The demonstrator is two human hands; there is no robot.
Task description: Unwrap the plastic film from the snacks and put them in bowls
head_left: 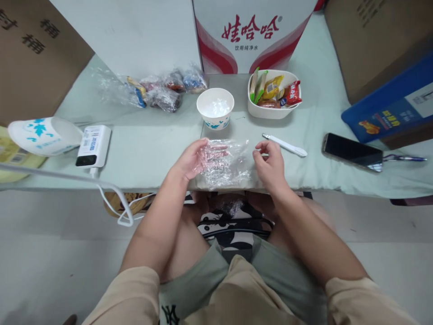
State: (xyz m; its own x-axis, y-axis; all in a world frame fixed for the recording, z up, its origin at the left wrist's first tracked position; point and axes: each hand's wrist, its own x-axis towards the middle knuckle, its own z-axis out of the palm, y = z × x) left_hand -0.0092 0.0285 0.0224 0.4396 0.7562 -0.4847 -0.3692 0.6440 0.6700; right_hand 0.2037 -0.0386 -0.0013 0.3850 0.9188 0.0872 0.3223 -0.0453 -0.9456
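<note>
crinkly plastic sits at the tabletop front edge, left hand nearer, open fingers overlapping it; right hand curled just right, can't tell if gripping

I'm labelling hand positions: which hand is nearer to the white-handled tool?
Right. The right hand is just beside the white-handled tool, near its narrow end; the left hand is farther off to the left, at the clear plastic film.

Forearms extended forward, left hand outstretched, right hand loosely curled, thumb seemingly close to forefinger
</note>
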